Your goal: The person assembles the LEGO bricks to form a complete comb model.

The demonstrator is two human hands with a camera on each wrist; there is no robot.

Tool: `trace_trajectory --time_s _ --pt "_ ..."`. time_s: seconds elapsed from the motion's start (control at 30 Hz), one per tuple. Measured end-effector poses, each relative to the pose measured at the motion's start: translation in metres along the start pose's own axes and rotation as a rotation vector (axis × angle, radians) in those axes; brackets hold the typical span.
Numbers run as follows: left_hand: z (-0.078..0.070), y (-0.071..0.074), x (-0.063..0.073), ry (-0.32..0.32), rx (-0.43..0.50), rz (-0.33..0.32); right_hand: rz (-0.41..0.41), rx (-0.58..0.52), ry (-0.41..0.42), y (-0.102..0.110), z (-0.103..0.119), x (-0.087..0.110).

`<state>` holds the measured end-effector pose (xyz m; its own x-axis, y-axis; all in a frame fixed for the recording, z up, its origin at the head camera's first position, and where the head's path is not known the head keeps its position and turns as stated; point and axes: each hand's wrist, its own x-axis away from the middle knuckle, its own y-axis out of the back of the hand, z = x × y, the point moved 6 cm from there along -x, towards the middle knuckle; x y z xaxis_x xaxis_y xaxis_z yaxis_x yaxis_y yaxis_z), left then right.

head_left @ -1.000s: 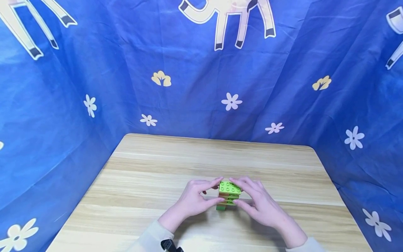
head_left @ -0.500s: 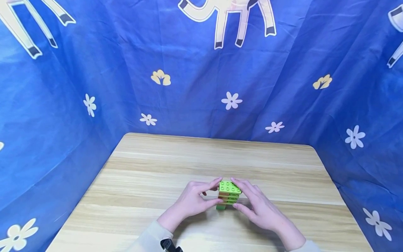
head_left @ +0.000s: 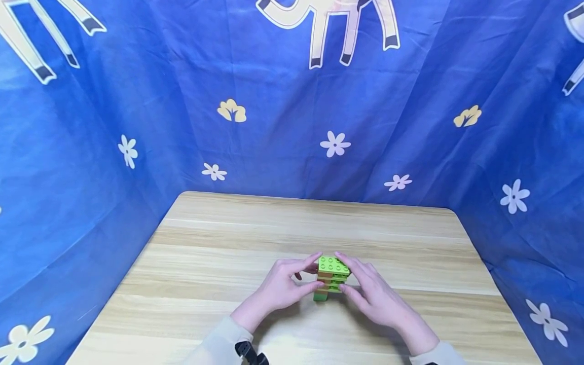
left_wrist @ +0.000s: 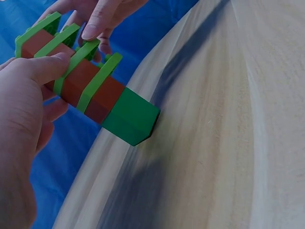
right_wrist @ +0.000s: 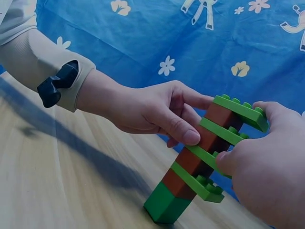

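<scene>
A tower of toy building bricks stands between my two hands near the table's front. Brown bricks alternate with thin lime-green plates that jut out to one side. At the foot sits a dark green brick. My left hand grips the brown column, its thumb on the near side and fingers behind, partly hidden. From the other side, my right hand holds the jutting plate ends between thumb and forefinger. The right thumb lies against a lower plate, while the forefinger reaches the top plate.
A wood-grain table lies under the hands. Blue cloth with printed animals and flowers hangs behind it and along both sides. A black device sits on the left sleeve.
Both hands and the upper part of the tower have shifted slightly away from me. The right thumb has moved up a little along the plate ends. The grip of the left hand looks unchanged.
</scene>
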<state>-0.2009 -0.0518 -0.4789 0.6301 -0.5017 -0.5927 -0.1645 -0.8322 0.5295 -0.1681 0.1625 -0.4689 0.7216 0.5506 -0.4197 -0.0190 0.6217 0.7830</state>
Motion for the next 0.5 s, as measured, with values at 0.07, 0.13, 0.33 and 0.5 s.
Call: trace_trajectory --time_s 0.07,0.13,0.33,0.5 --pt "0.001 0.000 -0.001 0.016 0.004 0.003 -0.006 0.002 0.000 0.000 -0.002 -0.001" --pt "0.002 -0.001 -0.002 0.027 0.013 0.005 -0.007 -0.001 -0.005 0.000 -0.004 -0.002" --pt "0.004 -0.002 -0.006 0.053 0.050 -0.001 -0.010 -0.023 -0.026 0.000 -0.010 -0.006" --pt "0.010 -0.003 -0.010 0.130 0.066 0.023 -0.014 -0.099 -0.076 0.002 -0.015 -0.012"
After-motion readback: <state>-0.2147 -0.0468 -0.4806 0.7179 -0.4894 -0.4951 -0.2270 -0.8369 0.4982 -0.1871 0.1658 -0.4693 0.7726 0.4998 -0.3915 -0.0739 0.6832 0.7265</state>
